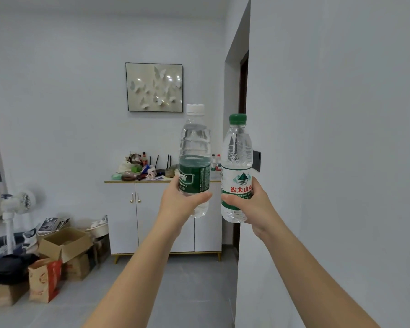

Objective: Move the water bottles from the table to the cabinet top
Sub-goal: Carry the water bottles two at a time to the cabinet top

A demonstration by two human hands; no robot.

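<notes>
A white two-door cabinet (123, 221) stands against the far wall on short gold legs. The left half of its top is crowded with clutter (137, 169): bags, packets and small jars. Above it a framed picture (154, 87) of pale butterflies hangs on the wall. On the floor well to the cabinet's left stands a white pedestal fan (21, 202). Between the fan and the cabinet are an open cardboard box (64, 242) and, nearer the camera, a brown and red paper bag (45, 280).

Both water bottles are held upright in the air in front of the cabinet, side by side and just apart, neither resting on anything. The white-capped bottle (194, 147), with a dark green label, is held by the left hand (180, 202), whose thumb wraps across the front below the label. The green-capped bottle (237, 150), with a white label in red characters, is held by the right hand (253, 204), its thumb curled across the lower body. Two small bottles (216, 162) stand near the right end of the cabinet top, partly hidden behind the held ones.
</notes>
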